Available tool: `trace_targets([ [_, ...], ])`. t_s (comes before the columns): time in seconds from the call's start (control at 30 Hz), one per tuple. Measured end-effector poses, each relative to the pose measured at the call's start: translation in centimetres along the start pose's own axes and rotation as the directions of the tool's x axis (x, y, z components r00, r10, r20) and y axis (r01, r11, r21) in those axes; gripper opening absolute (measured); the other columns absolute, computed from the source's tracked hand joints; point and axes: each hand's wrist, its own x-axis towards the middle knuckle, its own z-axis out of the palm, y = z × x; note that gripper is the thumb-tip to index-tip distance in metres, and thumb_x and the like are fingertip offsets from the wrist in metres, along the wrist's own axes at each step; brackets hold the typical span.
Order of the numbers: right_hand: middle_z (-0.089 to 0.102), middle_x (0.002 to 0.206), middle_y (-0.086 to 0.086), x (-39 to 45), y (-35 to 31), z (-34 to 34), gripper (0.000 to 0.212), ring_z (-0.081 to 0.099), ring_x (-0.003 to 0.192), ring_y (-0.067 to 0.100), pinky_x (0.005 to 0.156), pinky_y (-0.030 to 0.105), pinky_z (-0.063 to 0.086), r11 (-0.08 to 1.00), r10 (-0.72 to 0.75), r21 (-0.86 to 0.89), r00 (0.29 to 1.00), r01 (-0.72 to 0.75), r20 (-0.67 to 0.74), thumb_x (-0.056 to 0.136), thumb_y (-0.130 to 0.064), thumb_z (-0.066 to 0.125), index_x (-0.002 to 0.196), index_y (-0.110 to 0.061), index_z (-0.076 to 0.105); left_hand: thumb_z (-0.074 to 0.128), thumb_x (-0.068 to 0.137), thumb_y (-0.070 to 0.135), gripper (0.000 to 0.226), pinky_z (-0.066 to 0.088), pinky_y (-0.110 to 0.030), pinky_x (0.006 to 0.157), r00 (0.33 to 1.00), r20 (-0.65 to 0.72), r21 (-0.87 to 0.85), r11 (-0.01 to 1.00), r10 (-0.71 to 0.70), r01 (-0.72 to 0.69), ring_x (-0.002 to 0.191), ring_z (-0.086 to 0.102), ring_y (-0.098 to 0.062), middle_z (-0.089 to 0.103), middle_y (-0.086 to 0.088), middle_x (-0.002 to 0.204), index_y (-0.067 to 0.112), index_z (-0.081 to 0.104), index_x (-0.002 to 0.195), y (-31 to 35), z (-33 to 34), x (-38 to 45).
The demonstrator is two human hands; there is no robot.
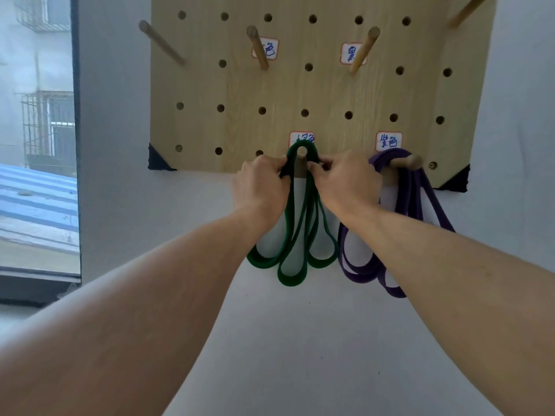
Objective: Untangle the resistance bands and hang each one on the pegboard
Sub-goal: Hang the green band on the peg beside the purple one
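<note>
Green band [295, 235], three drooping loops over a peg [301, 152], fingers [313, 167] of both hands pinching it.

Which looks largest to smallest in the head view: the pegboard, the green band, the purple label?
1. Pegboard, by far the widest.
2. Green band, looped over its peg, held by left hand and right hand.
3. Purple label, smallest.
All sit on the same wall, so nearness hardly matters.

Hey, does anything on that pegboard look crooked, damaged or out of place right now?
Nothing stands out. The green band loops over its peg, held by the left hand and right hand. The purple band hangs on its peg. The pegboard looks intact.
</note>
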Motion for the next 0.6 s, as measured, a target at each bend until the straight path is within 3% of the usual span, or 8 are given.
trace_targets([
  [0.07, 0.063, 0.086, -0.007, 0.2, -0.3, -0.1, 0.022, 0.07, 0.093, 0.025, 0.061, 0.033, 0.04, 0.998, -0.051, -0.045, 0.999, 0.051, 0.007, 0.103, -0.04, 0.057, 0.113, -0.032, 0.074, 0.062, 0.095, 0.018, 0.032, 0.059, -0.041, 0.08, 1.0, 0.014, -0.003, 1.0, 0.017, -0.017, 0.089, 0.071, -0.023, 0.077, 0.001, 0.104, 0.033, 0.072, 0.122, -0.1, -0.2, 0.4],
  [0.17, 0.061, 0.125, 0.005, 0.9, -0.3, -0.4, 0.056, 0.063, 0.112, 0.026, 0.083, 0.036, 0.047, 0.977, -0.208, -0.036, 0.977, 0.21, 0.037, 0.103, -0.022, 0.06, 0.155, -0.032, 0.044, 0.063, 0.095, 0.014, 0.049, 0.059, -0.046, 0.081, 0.992, 0.074, 0.09, 0.99, 0.106, -0.112, 0.096, 0.071, -0.03, 0.077, -0.004, 0.108, 0.032, 0.057, 0.14, -0.1, -0.7, 1.2],
  [0.23, 0.06, 0.123, 0.008, 1.4, -0.2, -0.3, 0.051, 0.062, 0.11, 0.028, 0.087, 0.035, 0.046, 0.971, -0.23, -0.049, 0.971, 0.234, 0.067, 0.103, -0.018, 0.058, 0.152, -0.03, 0.05, 0.057, 0.098, 0.013, 0.054, 0.058, -0.045, 0.077, 0.979, 0.109, 0.187, 0.964, 0.171, -0.189, 0.093, 0.07, -0.034, 0.075, -0.006, 0.106, 0.035, 0.048, 0.147, -0.2, -1.0, 1.8],
  [0.37, 0.073, 0.116, 0.007, 1.4, -0.7, 0.8, 0.034, 0.067, 0.106, 0.026, 0.083, 0.033, 0.049, 0.982, -0.13, 0.138, 0.991, 0.128, 0.007, 0.101, -0.017, 0.06, 0.131, -0.025, 0.072, 0.048, 0.102, 0.01, 0.043, 0.055, -0.042, 0.073, 0.975, 0.139, 0.225, 0.954, 0.171, -0.199, 0.089, 0.066, -0.034, 0.067, -0.008, 0.101, 0.031, 0.056, 0.139, 0.2, -0.7, 1.5],
  [0.5, 0.07, 0.134, -0.001, 1.0, -0.9, 1.3, 0.05, 0.066, 0.12, 0.021, 0.096, 0.031, 0.052, 0.992, 0.0, 0.123, 0.999, -0.005, 0.038, 0.099, -0.01, 0.062, 0.145, -0.03, 0.06, 0.053, 0.1, 0.011, 0.06, 0.05, -0.039, 0.071, 0.975, 0.18, 0.168, 0.973, 0.13, -0.16, 0.089, 0.064, -0.028, 0.066, -0.006, 0.106, 0.033, 0.038, 0.154, -0.5, 0.1, 0.6],
  [0.6, 0.07, 0.129, 0.001, 0.1, -1.4, 0.2, 0.054, 0.067, 0.116, 0.025, 0.087, 0.035, 0.052, 0.999, 0.036, 0.006, 0.994, -0.037, 0.099, 0.102, -0.023, 0.063, 0.152, -0.035, 0.049, 0.06, 0.097, 0.015, 0.08, 0.055, -0.043, 0.085, 0.961, 0.266, 0.085, 0.99, 0.083, -0.109, 0.098, 0.066, -0.029, 0.071, -0.01, 0.112, 0.035, 0.017, 0.161, -1.2, 0.1, 0.1],
])
